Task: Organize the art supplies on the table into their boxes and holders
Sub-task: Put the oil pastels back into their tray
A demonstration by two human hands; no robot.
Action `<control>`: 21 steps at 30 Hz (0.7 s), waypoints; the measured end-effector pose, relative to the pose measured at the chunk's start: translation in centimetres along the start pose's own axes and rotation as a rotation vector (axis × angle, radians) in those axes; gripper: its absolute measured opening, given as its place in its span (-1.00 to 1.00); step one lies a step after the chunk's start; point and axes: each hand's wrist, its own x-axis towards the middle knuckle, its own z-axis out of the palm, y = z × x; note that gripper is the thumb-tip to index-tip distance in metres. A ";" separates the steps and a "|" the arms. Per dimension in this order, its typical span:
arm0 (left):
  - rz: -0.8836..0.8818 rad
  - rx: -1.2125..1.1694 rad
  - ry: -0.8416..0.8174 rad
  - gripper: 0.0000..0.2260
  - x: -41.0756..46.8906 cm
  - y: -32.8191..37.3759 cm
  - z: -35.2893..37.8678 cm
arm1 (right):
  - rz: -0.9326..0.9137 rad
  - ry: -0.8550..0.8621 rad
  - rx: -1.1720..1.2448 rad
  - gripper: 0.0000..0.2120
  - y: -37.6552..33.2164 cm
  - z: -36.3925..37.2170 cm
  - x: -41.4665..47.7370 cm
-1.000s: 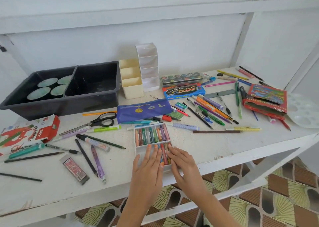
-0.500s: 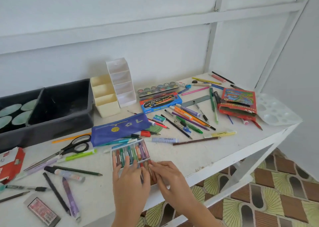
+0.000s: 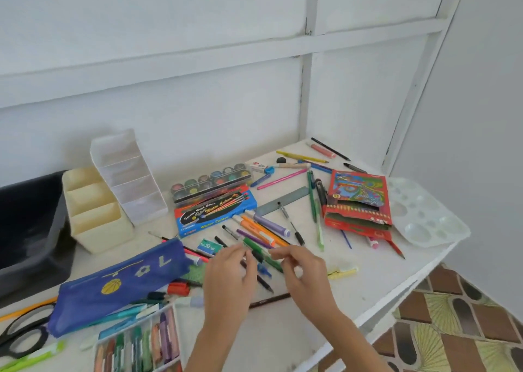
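Hands moved from crayon box to loose pens.
Left hand and right hand curl at the green marker between them; hold unclear.

The white table carried a dark grey bin at far left, with a cream holder and a white tiered holder just right of it. A case of paint pots and a blue Water Colour box sat mid-table, with loose markers and a grey ruler beside them. A red pencil box and a white palette lay far right. A blue pencil case, a crayon tray and scissors lay near left.
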 end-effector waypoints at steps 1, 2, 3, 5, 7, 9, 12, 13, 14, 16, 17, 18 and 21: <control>0.005 -0.013 -0.011 -0.85 1.5 0.4 0.9 | 0.001 0.010 -0.004 -0.63 0.6 -0.5 1.4; 0.016 -0.019 -0.026 -0.88 3.0 0.8 1.7 | 0.004 0.023 -0.013 -0.64 1.3 -1.1 2.8; 0.026 -0.025 -0.041 -0.88 4.5 1.2 2.6 | 0.008 0.036 -0.022 -0.65 1.9 -1.6 4.2; 0.022 -0.054 -0.066 -0.87 7.3 1.9 4.1 | 0.033 0.048 -0.041 -0.66 3.1 -2.8 6.9; 0.005 -0.078 -0.068 -0.85 10.0 2.6 5.7 | 0.085 0.025 -0.050 -0.67 4.2 -3.9 9.5; -0.009 -0.071 -0.074 -0.81 12.5 3.2 7.4 | 0.140 -0.005 -0.041 -0.68 5.2 -4.9 12.4; -0.022 -0.044 -0.080 -0.80 15.9 4.0 9.6 | 0.179 -0.029 -0.068 -0.72 6.5 -5.9 16.4; -0.018 -0.029 -0.084 -0.80 16.9 4.2 10.3 | 0.188 -0.032 -0.085 -0.74 6.9 -6.1 17.6; -0.016 -0.009 -0.094 -0.80 17.9 4.3 10.9 | 0.198 -0.035 -0.097 -0.75 7.4 -6.4 18.7; -0.015 0.032 -0.116 -0.78 19.6 4.4 12.0 | 0.222 -0.047 -0.112 -0.79 8.5 -6.7 20.8; -0.017 0.050 -0.126 -0.77 20.4 4.2 12.4 | 0.238 -0.046 -0.124 -0.80 8.9 -6.9 21.8; -0.020 0.067 -0.136 -0.77 21.2 4.0 12.7 | 0.259 -0.042 -0.136 -0.80 9.4 -7.1 22.9; -0.022 0.159 -0.191 -0.75 23.0 3.2 13.7 | 0.348 -0.068 -0.159 -0.84 10.8 -7.8 25.8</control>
